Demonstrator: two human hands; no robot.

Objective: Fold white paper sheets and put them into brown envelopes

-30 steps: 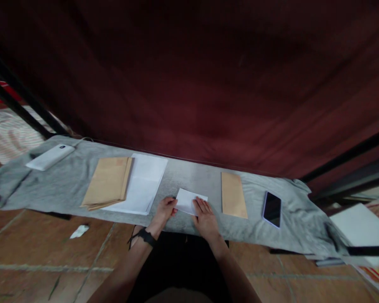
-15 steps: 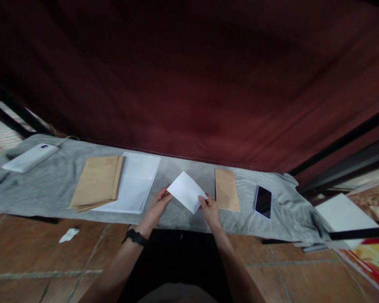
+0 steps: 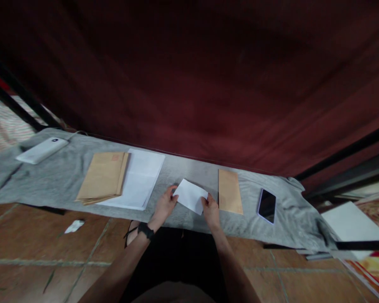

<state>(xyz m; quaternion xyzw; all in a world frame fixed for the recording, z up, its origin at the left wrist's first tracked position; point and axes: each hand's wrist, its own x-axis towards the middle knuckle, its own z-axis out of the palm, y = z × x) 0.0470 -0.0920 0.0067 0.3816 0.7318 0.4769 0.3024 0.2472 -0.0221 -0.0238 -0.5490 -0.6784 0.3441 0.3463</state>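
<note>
A white sheet of paper [image 3: 191, 196], small and apparently folded, is held between my two hands above the grey cloth. My left hand [image 3: 166, 205] pinches its left edge, a dark watch on that wrist. At the right edge, my right hand [image 3: 210, 211] grips the paper with the thumb on top. Just right of that hand lies a single brown envelope [image 3: 230, 191]. Left of my left hand, a stack of brown envelopes [image 3: 104, 174] rests partly over larger white sheets [image 3: 142, 179].
The grey cloth [image 3: 255, 235] covers a long narrow surface. A phone [image 3: 267, 206] lies to the right, a white device [image 3: 42, 150] with a cable at the far left. Behind hangs a dark red curtain [image 3: 189, 105]. A crumpled white scrap [image 3: 74, 226] is on the tiled floor.
The white paper has turned flatter and sits slightly lower, its outline less diamond-shaped. Both hands keep hold of it, the left having shifted right with it. The whole view has shifted slightly.
</note>
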